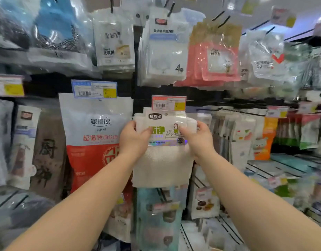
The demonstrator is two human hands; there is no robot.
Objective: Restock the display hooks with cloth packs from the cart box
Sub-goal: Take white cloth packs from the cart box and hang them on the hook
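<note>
A white cloth pack (162,158) with a clear printed header hangs in front of me at the centre of the display, its top just under a red and yellow price tag (168,102) at a hook's tip. My left hand (133,137) grips the pack's left edge, thumb across the front. My right hand (198,136) grips its right edge the same way. More white packs (139,117) show behind it. The hook itself is hidden by the tag and pack. The cart box is out of view.
A large white and red pack (94,134) hangs to the left under a blue tag (94,88). Pink packs (215,62) and white packs (163,51) hang above. Thin packs (234,134) crowd hooks to the right, over wire shelves (275,169).
</note>
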